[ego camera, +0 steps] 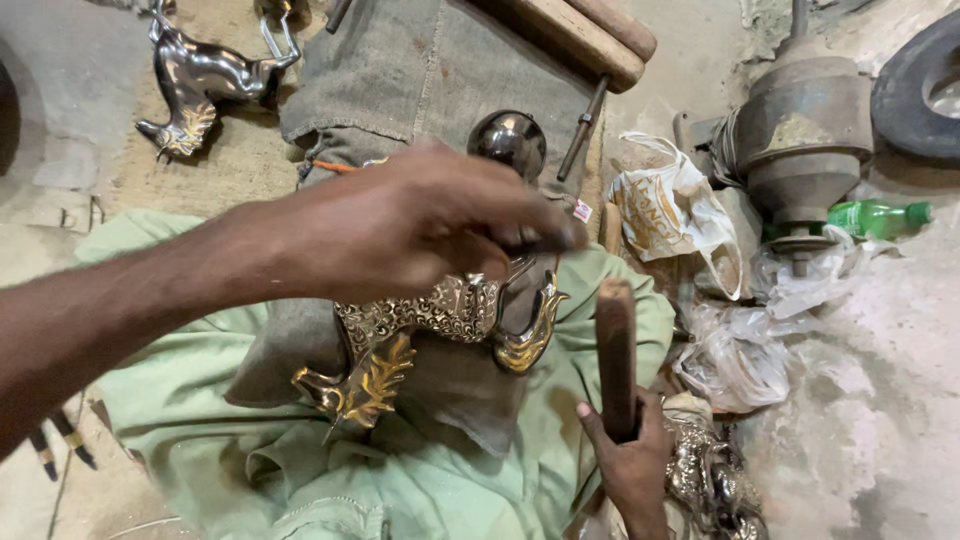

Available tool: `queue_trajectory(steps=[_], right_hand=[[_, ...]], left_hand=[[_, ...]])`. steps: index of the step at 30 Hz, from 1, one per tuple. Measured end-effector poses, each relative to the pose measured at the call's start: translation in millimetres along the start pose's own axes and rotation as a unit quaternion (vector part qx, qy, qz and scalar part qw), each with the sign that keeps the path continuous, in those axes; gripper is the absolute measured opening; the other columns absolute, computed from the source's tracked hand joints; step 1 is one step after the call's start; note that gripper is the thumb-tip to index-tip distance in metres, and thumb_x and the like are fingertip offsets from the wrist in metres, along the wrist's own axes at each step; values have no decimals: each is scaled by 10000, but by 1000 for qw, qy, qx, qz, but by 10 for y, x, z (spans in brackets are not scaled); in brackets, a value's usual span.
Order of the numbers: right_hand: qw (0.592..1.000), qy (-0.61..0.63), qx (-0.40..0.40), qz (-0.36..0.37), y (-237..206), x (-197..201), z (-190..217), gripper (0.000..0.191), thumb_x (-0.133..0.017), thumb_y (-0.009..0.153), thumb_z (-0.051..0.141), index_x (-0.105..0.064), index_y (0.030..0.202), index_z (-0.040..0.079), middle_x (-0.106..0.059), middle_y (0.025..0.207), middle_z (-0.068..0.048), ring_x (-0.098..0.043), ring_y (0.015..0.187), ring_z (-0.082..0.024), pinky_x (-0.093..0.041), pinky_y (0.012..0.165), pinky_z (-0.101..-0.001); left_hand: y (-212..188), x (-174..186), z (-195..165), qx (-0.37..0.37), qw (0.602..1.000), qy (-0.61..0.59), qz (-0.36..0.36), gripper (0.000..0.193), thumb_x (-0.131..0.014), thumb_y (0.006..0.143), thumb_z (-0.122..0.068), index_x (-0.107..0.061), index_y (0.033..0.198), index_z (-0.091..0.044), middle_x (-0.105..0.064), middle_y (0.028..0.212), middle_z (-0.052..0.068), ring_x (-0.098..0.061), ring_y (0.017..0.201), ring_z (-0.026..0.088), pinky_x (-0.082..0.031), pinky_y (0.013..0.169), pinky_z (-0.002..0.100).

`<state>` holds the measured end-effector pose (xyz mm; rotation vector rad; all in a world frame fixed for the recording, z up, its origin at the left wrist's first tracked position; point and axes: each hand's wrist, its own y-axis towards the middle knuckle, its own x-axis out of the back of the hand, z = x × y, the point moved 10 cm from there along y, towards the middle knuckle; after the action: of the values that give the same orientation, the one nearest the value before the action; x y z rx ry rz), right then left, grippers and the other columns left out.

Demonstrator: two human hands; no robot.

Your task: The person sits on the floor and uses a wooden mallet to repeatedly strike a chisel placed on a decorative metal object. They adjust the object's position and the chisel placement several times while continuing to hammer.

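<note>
Taking the ornate brass figure [420, 340] on the lap as the landmark: far up and left of it a second, plain polished metal animal figure [205, 85] lies on the floor. The left hand [420, 225] reaches in from the left and sits right over the figure's upper part, fingers curled narrow and pinching something small and dark at its top edge; what exactly is pinched I cannot tell. The figure rests on grey sacking [440, 70] spread over green cloth [200, 430]. A shiny round metal knob [508, 140] shows just above it. Below and right of the figure, the right hand [625, 460] grips a wooden mallet handle [615, 350] upright. Further right lie plastic bags [680, 215] and a green bottle [875, 217]. This looks like positioning for chasing work; the coming strike would need the pinched piece held steady.
</note>
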<state>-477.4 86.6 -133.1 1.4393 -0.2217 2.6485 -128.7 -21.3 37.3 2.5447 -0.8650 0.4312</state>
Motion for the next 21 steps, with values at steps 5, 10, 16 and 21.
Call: queue_trajectory(steps=[5,10,16,21], right_hand=[[994,101,16,45,-30,-85,62,554,-853,826,265,-596,1238,-3,-589,846,-58,-555,707,-141,-501,639,-323],[987,133,73,53,96,114,317,702,-832,800,238,-536,1393,8,-650,831,-4,-632,718,-86,-530,646,-260],[974,196,115,19,219,528,567,470,-908,844,168,-593,1160,18,-633,876,-49,-598,766,-116,-520,707,-272],[962,106,252,-7,242,766,969,662,-894,816,211,-504,1334,76,-694,930,-76,-650,824,-139,-544,738,-294]], left_hand=[[-440,34,126,117,983,20,-142,515,-750,849,-54,-641,1346,-128,-755,1058,40,-780,930,182,-599,826,339],[-541,-355,73,99,981,106,-130,414,-736,851,-29,-657,1253,-91,-752,1037,103,-757,879,281,-592,725,409],[-509,-427,35,80,983,128,-105,431,-717,851,-32,-632,1271,-77,-747,1073,123,-741,895,315,-585,707,439],[-595,-428,15,81,978,123,-151,444,-750,854,-34,-632,1283,-50,-757,1047,121,-761,877,250,-608,727,386]])
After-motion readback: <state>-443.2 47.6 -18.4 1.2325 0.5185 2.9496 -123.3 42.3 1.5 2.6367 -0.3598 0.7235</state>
